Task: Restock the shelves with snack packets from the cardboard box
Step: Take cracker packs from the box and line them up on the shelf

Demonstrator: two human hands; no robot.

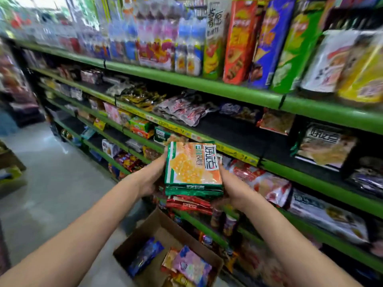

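Note:
Both hands hold a stack of flat snack packets in front of the green shelves. The top packets are green and orange; red ones lie at the bottom of the stack. My left hand grips the stack's left edge, and my right hand grips its right edge from below. The stack hovers level with the third shelf. Below on the floor stands the open cardboard box, with a blue packet, a pink-purple packet and others inside.
Tall chip tubes and bottles fill the top shelf. The second shelf has a dark bare stretch between grey packets and a matching green-edged cracker pack. Grey floor lies to the left.

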